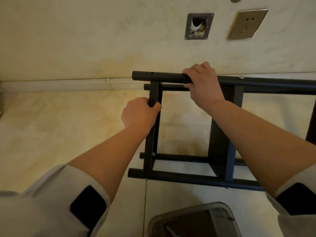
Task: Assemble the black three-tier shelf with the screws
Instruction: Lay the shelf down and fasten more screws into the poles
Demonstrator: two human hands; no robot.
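**Cream wall and pale tiled floor, seen in warm light**

A cream, faintly mottled wall point(102, 40) is seen across the upper part of the view. An uncovered wall box point(199, 26) with a metal frame is set into it, and white cable and debris are visible inside. Just to its right a brass-coloured socket plate point(247, 24) is mounted. A pale skirting point(68, 85) is run along the foot of the wall. Below it the floor point(59, 127) is laid with glossy cream marbled tiles, and a grout line is visible lower down. A grey-rimmed container point(193, 219) is placed at the bottom edge. The room is lit warmly and rather dimly.
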